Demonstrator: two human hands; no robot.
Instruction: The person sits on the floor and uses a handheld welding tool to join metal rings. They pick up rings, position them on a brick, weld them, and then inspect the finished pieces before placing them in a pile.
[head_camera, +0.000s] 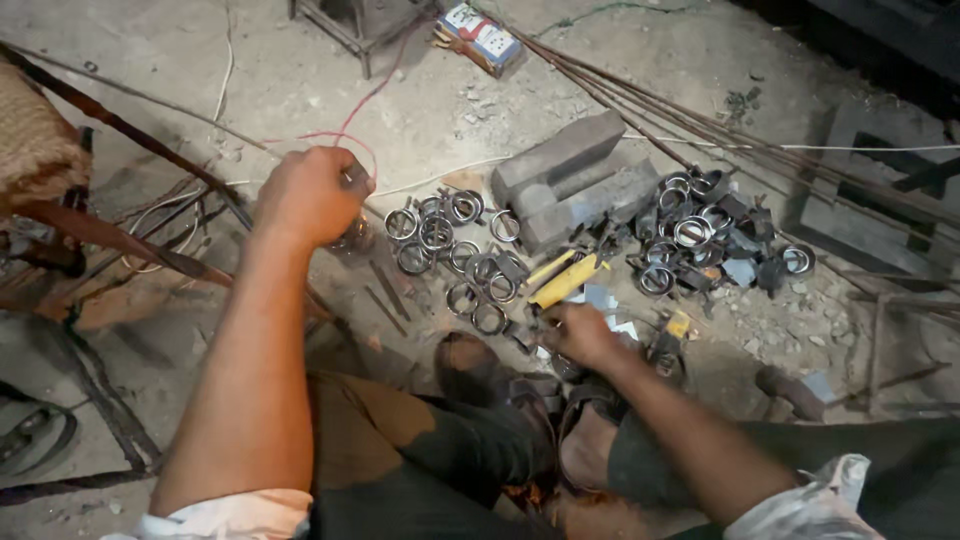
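Dusty floor (300, 70); hands (312, 195) among rings (437, 233)

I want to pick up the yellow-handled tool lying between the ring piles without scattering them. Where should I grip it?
Grip the yellow-handled tool at mid-handle, coming from above: it lies flat, slanting up to the right. That stretch looks bare, while metal rings crowd its left and the right hand rests near its lower end.
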